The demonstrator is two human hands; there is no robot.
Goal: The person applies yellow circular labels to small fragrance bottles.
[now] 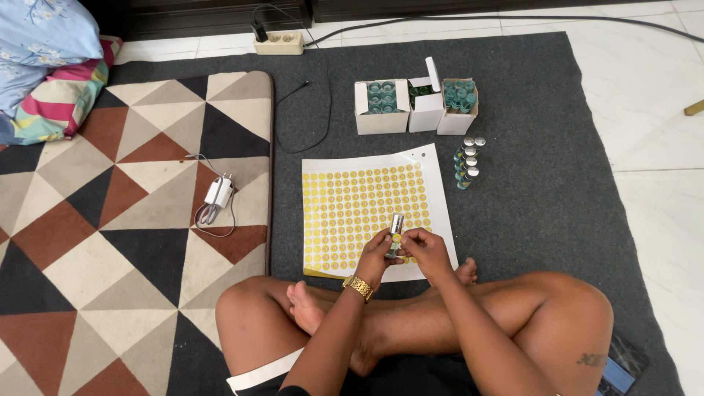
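The left hand (pixel 376 253) pinches a small silver-capped bottle (pixel 396 233) upright above the sheet of round yellow stickers (pixel 352 209), while the right hand (pixel 425 246) presses a yellow sticker (pixel 397 237) against its side. With so light a fingertip grip, the sticker could land crooked or creased (the bottle might also slip).

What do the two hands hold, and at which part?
Both hands, left hand and right hand, hold one small silver-capped bottle by its lower body, fingers around it.
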